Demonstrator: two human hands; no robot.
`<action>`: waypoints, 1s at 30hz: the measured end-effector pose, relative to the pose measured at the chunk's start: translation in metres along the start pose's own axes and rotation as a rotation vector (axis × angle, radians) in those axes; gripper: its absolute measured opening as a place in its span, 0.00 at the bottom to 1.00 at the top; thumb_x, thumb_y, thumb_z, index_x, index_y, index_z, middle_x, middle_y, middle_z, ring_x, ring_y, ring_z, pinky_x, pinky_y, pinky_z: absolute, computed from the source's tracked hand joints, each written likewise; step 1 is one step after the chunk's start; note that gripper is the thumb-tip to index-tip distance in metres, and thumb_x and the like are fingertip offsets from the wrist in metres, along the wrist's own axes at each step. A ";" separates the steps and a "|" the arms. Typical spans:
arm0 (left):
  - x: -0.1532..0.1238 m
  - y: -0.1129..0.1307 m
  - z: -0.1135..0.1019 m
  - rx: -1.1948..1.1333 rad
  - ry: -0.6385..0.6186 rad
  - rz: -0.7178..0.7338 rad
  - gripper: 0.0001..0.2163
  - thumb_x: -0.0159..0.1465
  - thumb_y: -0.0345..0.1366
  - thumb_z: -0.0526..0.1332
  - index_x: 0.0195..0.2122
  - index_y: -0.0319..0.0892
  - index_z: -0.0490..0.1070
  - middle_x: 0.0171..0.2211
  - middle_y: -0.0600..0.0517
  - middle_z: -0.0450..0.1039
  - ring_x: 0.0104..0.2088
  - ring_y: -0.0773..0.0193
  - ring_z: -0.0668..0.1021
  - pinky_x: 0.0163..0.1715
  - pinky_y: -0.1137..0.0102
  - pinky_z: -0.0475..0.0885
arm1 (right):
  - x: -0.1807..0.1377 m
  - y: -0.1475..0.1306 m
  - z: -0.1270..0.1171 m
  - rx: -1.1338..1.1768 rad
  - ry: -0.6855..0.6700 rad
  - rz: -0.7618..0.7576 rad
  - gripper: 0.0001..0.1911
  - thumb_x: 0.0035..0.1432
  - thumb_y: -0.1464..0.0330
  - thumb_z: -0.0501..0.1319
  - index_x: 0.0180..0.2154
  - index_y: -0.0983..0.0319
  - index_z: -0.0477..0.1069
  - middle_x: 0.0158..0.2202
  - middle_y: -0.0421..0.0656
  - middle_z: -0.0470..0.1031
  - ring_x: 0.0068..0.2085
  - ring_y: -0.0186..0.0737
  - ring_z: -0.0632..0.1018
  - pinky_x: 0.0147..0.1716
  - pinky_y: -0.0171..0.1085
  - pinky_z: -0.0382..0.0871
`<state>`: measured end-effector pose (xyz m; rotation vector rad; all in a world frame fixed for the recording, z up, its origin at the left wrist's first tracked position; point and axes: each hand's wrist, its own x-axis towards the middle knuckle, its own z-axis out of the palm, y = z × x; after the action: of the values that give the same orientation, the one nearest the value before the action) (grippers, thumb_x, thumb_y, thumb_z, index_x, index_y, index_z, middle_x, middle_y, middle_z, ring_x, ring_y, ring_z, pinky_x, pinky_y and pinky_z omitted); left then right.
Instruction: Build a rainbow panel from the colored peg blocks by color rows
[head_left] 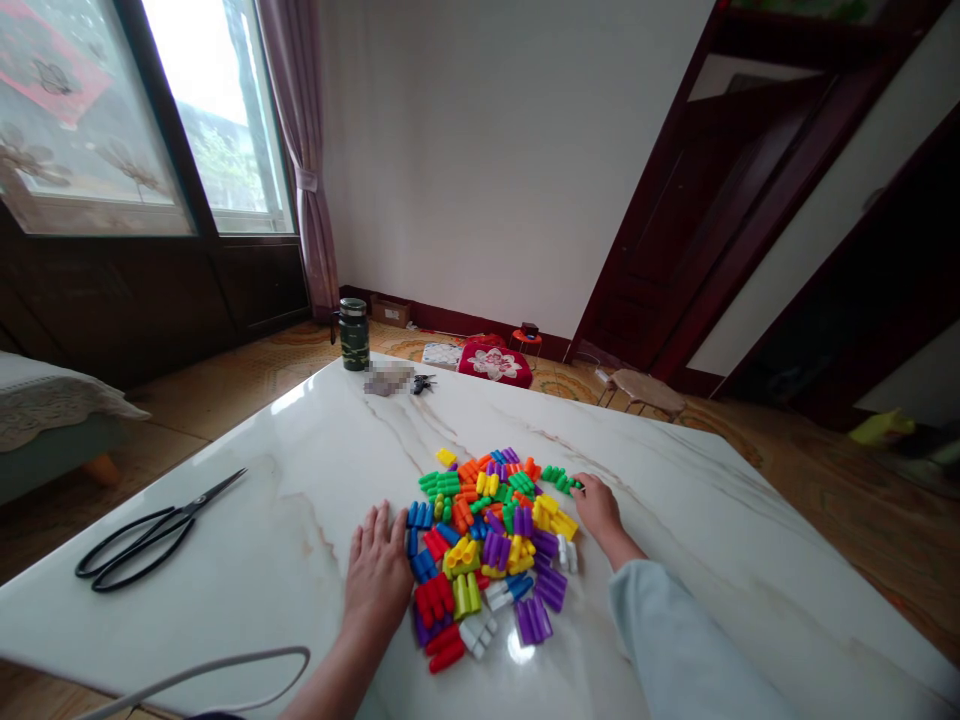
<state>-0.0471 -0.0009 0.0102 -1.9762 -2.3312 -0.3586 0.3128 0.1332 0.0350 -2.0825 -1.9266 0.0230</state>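
Observation:
A heap of several small plastic building blocks (491, 535) in red, yellow, green, blue, purple, orange and white lies on a white marble table (675, 500). My left hand (379, 570) rests flat on the table with fingers stretched out, touching the heap's left edge by the blue blocks. My right hand (596, 505) lies curled at the heap's right edge, fingertips against a green block (559, 478). Whether it grips that block is hidden.
Black scissors (154, 530) lie on the table's left side. A dark camouflage flask (354, 335), a blurred item (388, 379) and keys (421, 381) stand at the far edge. A grey cable (225, 668) loops at the near left. A red cushion (495, 363) lies on the floor beyond.

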 end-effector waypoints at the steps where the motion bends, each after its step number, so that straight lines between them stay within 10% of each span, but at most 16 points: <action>1: 0.000 0.000 0.001 -0.007 0.004 0.000 0.24 0.65 0.26 0.48 0.63 0.41 0.64 0.66 0.40 0.57 0.66 0.50 0.60 0.64 0.56 0.54 | 0.001 0.001 0.000 -0.010 -0.001 0.004 0.13 0.59 0.73 0.56 0.44 0.62 0.75 0.44 0.46 0.77 0.43 0.40 0.77 0.40 0.32 0.64; 30: 0.001 -0.002 0.007 0.003 0.027 -0.001 0.24 0.65 0.26 0.48 0.62 0.41 0.64 0.66 0.41 0.58 0.66 0.50 0.60 0.64 0.56 0.55 | 0.001 -0.019 0.026 0.416 0.232 0.049 0.13 0.49 0.73 0.57 0.40 0.61 0.68 0.33 0.45 0.76 0.37 0.44 0.78 0.40 0.39 0.70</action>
<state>-0.0489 0.0017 0.0032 -1.9563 -2.3151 -0.3801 0.2887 0.1408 0.0146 -1.7692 -1.5764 0.1696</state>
